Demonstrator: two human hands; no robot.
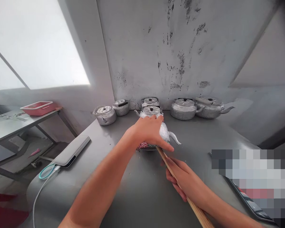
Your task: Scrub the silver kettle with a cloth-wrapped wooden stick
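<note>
Centrally, left hand (150,129) with grip wide over rounded metal kettle (164,133), hold unclear, right hand (180,174) closed around straight wooden stick (194,207)

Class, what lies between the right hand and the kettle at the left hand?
The head view shows the upper part of a wooden stick and the thumb of the left hand.

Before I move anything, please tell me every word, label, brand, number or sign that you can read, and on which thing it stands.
None can be read.
White power bank: no writing visible.
Kettle by the left hand, and wooden stick: none visible.
Device at right: mostly masked, unreadable.
</note>
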